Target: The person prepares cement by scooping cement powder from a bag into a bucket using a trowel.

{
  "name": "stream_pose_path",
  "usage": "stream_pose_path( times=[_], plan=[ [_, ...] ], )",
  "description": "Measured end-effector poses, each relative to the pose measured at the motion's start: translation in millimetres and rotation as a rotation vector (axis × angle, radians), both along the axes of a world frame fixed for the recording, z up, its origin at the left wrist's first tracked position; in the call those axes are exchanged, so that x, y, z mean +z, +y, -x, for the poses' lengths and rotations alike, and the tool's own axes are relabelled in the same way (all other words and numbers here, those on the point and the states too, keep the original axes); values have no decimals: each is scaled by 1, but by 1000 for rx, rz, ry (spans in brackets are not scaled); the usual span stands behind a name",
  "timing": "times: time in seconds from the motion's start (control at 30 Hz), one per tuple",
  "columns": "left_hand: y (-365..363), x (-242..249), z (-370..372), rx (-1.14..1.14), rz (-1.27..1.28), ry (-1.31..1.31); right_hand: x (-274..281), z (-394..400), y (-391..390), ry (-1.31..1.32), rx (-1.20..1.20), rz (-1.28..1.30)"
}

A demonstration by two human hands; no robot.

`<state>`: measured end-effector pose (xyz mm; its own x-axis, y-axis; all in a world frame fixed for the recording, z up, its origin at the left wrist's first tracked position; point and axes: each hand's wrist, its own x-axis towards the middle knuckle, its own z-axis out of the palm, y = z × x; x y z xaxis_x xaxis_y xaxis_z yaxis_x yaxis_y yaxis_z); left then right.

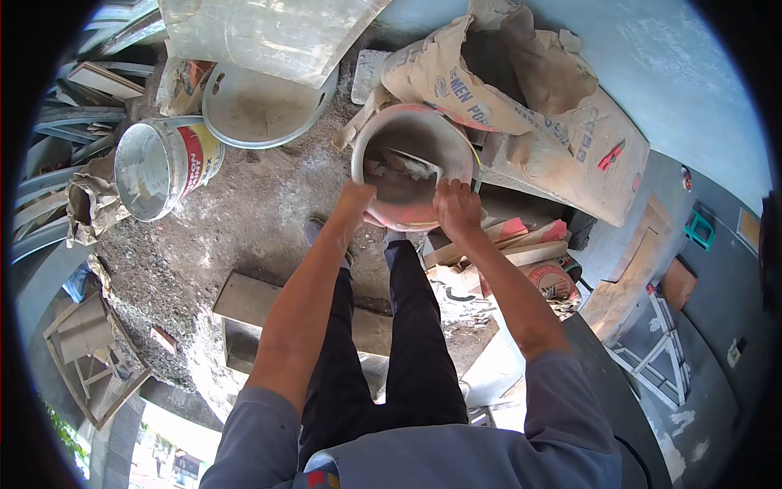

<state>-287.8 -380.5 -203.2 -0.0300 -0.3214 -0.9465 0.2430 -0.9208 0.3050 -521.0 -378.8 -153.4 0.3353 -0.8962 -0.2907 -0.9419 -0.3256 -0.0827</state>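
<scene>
We grip the near rim of the bucket (414,163) with both hands, left hand (356,200) and right hand (458,208) closed on it. It sits mouth-up, just before the cement sack (529,98), trowel (411,163) inside.

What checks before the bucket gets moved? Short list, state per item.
1. Left hand gripping the near rim of the bucket: ok.
2. Right hand gripping the same rim: ok.
3. Bucket load: a flat tool and pale lumps inside; weight cannot tell.
4. Cement sack open, close behind the bucket; whether they touch: cannot tell.
5. Footing: feet on gritty ground, wooden box close beside the legs: not ok.
6. Paint bucket off to the left, apart from the hands: ok.
</scene>
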Motion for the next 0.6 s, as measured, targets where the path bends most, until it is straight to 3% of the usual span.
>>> stream_pose_path(
  times=[0.07,0.17,0.43,0.53,0.6],
  plan=[
    [1,-5,3,4,3,-1,6,4,7,-3,34,30],
    [1,-18,2,10,-10,-18,58,4,4,-85,47,65],
    [10,-15,4,-20,82,-135,286,56,-46,-217,-210,196],
    [26,-18,3,27,62,-176,324,75,-93,-67,-312,216],
    [33,-21,-1,64,13,-127,305,89,-134,125,-237,209]
  ],
)
